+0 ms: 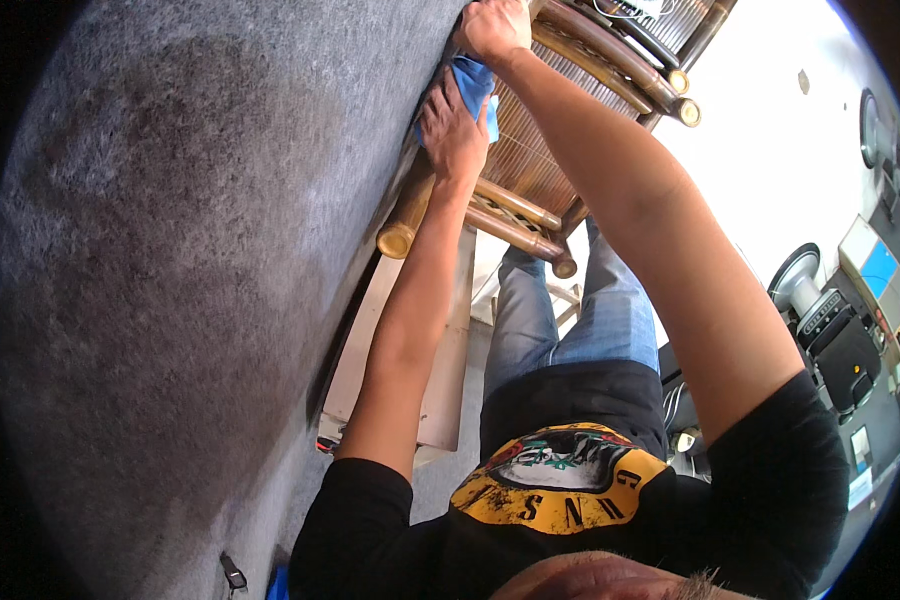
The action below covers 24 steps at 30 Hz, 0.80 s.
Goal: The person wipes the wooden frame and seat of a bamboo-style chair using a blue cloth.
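Note:
My left hand (454,139) lies over a blue cloth (474,82), pressing it along the side of a bamboo furniture piece (525,127). Its fingers spread over the cloth and its thumb rests on the right side. Above it, my right hand (497,31) is curled at the upper part of the same bamboo frame, close to the cloth's top end. The right fingertips are hidden. The furniture has thick round poles, a panel of thin brown slats and a woven lattice strip between two lower rails.
A grey carpet-like surface (195,225) runs along the left. A pale box-like cabinet (446,352) stands below the bamboo frame. At the right are black barber chairs (844,356) with round metal bases. A small black object (232,574) lies at lower left; white cords (675,405) hang near my right side.

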Each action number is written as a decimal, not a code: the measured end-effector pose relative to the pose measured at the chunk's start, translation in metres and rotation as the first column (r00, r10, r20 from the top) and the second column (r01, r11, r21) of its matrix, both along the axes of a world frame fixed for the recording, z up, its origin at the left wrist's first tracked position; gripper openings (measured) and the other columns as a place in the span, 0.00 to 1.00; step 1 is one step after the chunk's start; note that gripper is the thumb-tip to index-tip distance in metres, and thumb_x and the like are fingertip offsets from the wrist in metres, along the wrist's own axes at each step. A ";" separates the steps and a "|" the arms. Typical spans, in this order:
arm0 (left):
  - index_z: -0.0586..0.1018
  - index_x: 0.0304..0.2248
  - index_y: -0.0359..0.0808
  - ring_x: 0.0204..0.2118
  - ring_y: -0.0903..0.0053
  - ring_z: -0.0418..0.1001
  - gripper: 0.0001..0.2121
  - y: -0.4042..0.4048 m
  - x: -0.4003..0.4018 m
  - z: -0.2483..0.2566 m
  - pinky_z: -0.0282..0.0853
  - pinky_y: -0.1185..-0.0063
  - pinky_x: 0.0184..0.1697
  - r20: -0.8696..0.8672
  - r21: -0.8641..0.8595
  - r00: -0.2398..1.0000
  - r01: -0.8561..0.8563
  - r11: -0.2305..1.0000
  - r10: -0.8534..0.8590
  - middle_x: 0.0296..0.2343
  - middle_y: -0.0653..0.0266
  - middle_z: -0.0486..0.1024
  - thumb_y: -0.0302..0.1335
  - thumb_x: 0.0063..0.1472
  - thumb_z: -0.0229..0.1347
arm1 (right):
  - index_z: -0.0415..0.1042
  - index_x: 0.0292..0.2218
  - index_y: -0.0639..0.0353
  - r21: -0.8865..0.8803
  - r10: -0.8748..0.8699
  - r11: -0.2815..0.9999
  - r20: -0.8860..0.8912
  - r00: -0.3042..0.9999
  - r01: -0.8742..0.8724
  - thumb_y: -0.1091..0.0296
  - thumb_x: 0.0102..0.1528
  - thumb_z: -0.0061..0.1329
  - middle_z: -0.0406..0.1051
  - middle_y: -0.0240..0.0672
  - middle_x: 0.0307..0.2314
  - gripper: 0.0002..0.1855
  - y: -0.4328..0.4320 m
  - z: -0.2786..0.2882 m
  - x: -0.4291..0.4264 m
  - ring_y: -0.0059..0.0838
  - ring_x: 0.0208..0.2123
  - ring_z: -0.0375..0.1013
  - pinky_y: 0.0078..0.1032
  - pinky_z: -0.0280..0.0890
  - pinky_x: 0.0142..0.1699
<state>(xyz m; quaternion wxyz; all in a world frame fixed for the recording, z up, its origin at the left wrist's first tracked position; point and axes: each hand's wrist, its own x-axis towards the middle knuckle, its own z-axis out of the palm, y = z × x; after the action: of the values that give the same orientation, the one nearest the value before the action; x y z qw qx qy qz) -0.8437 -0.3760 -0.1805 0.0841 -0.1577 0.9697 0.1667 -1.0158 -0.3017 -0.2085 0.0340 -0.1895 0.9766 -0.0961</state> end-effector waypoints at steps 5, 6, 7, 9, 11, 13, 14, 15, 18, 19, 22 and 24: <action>0.55 0.67 0.37 0.55 0.49 0.69 0.38 -0.025 0.067 0.013 0.66 0.58 0.55 -0.096 -0.084 0.981 0.161 0.983 -0.169 0.60 0.46 0.62 0.33 0.61 0.60 | 0.83 0.25 0.55 -0.045 -0.030 0.999 -0.058 0.998 0.027 0.61 0.51 0.44 0.81 0.41 0.29 0.16 0.009 -0.012 -0.006 0.34 0.45 0.74 0.36 0.53 0.63; 0.54 0.67 0.37 0.55 0.48 0.68 0.38 -0.034 0.087 0.019 0.66 0.58 0.55 -0.042 -0.093 0.987 0.153 0.984 -0.158 0.60 0.46 0.62 0.33 0.61 0.59 | 0.82 0.24 0.55 -0.061 -0.015 0.998 -0.042 0.999 0.012 0.61 0.51 0.44 0.80 0.40 0.28 0.15 0.007 -0.008 -0.003 0.35 0.45 0.74 0.36 0.53 0.63; 0.54 0.67 0.37 0.55 0.48 0.68 0.38 -0.041 0.105 0.026 0.66 0.58 0.55 -0.039 -0.096 0.986 0.155 0.983 -0.160 0.60 0.46 0.62 0.33 0.61 0.59 | 0.82 0.24 0.55 -0.075 -0.002 0.997 -0.028 1.000 0.000 0.62 0.51 0.44 0.80 0.40 0.28 0.15 0.007 -0.007 -0.002 0.35 0.45 0.74 0.37 0.53 0.63; 0.50 0.68 0.33 0.62 0.48 0.60 0.38 -0.052 0.131 0.039 0.56 0.58 0.63 0.112 0.024 0.992 0.055 0.998 -0.057 0.62 0.45 0.57 0.34 0.65 0.56 | 0.82 0.24 0.55 -0.071 -0.001 0.997 -0.033 0.999 -0.001 0.62 0.50 0.45 0.80 0.40 0.28 0.15 0.007 -0.008 -0.003 0.35 0.45 0.74 0.37 0.53 0.63; 0.50 0.68 0.33 0.62 0.48 0.59 0.37 -0.057 0.140 0.045 0.56 0.57 0.64 0.094 0.043 0.994 0.057 0.997 -0.061 0.62 0.45 0.56 0.37 0.66 0.54 | 0.82 0.24 0.55 -0.066 0.000 0.998 -0.037 0.999 -0.002 0.62 0.50 0.45 0.80 0.40 0.27 0.14 0.007 -0.009 -0.004 0.35 0.45 0.74 0.37 0.53 0.63; 0.49 0.68 0.30 0.64 0.46 0.55 0.38 -0.057 0.134 0.042 0.53 0.54 0.65 0.041 0.146 0.996 0.067 0.987 -0.073 0.63 0.44 0.54 0.47 0.70 0.46 | 0.82 0.23 0.55 -0.135 -0.035 0.990 -0.061 0.998 0.026 0.61 0.49 0.46 0.80 0.39 0.27 0.14 0.009 -0.012 -0.006 0.35 0.45 0.73 0.37 0.53 0.62; 0.49 0.68 0.30 0.64 0.46 0.55 0.38 -0.055 0.130 0.046 0.53 0.54 0.65 0.044 0.145 0.996 0.066 0.987 -0.074 0.63 0.44 0.54 0.47 0.70 0.46 | 0.82 0.23 0.55 -0.136 -0.035 0.990 -0.058 0.998 0.027 0.61 0.49 0.46 0.80 0.39 0.27 0.14 0.008 -0.011 -0.004 0.35 0.45 0.73 0.37 0.53 0.62; 0.49 0.67 0.30 0.64 0.45 0.54 0.38 -0.050 0.125 0.050 0.52 0.53 0.65 0.011 0.076 0.985 0.168 0.983 -0.169 0.63 0.43 0.53 0.48 0.70 0.45 | 0.82 0.23 0.54 -0.097 -0.017 0.995 -0.045 0.999 0.012 0.60 0.48 0.47 0.80 0.38 0.27 0.13 0.007 -0.006 -0.003 0.34 0.44 0.73 0.37 0.53 0.62; 0.51 0.67 0.29 0.64 0.46 0.53 0.38 -0.036 0.116 0.055 0.49 0.50 0.65 -0.045 0.020 0.963 0.266 0.964 -0.265 0.63 0.42 0.53 0.49 0.70 0.45 | 0.82 0.23 0.52 -0.040 0.009 0.999 0.012 1.000 -0.008 0.58 0.47 0.49 0.80 0.37 0.27 0.12 0.008 0.005 -0.001 0.33 0.44 0.73 0.36 0.53 0.62; 0.53 0.66 0.28 0.63 0.46 0.55 0.39 -0.036 0.116 0.055 0.51 0.52 0.64 -0.060 0.116 0.979 0.199 0.973 -0.193 0.61 0.41 0.55 0.48 0.67 0.51 | 0.82 0.23 0.52 -0.023 0.015 1.000 0.056 0.998 -0.013 0.57 0.46 0.50 0.80 0.36 0.27 0.12 0.008 0.008 -0.001 0.33 0.44 0.73 0.35 0.53 0.62; 0.58 0.63 0.27 0.59 0.47 0.61 0.41 -0.043 0.111 0.035 0.56 0.55 0.62 -0.113 0.199 0.993 0.051 0.979 -0.029 0.58 0.43 0.60 0.44 0.59 0.62 | 0.82 0.23 0.51 -0.030 -0.003 1.000 0.052 0.999 0.005 0.57 0.46 0.50 0.80 0.36 0.28 0.12 0.006 0.011 -0.004 0.32 0.45 0.73 0.35 0.52 0.63; 0.58 0.64 0.31 0.58 0.46 0.62 0.45 -0.037 0.100 0.029 0.58 0.57 0.61 -0.027 0.119 0.999 -0.027 0.993 0.030 0.56 0.42 0.62 0.47 0.56 0.64 | 0.83 0.24 0.51 -0.026 -0.001 1.000 0.052 0.999 0.002 0.58 0.47 0.50 0.80 0.36 0.29 0.12 0.007 0.010 -0.004 0.32 0.46 0.73 0.35 0.52 0.63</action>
<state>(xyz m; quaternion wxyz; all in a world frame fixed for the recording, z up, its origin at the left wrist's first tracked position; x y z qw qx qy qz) -0.7439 -0.4127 -0.1511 0.0770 -0.1640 0.9568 0.2274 -1.0198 -0.2948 -0.1980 0.0567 -0.1866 0.9742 -0.1139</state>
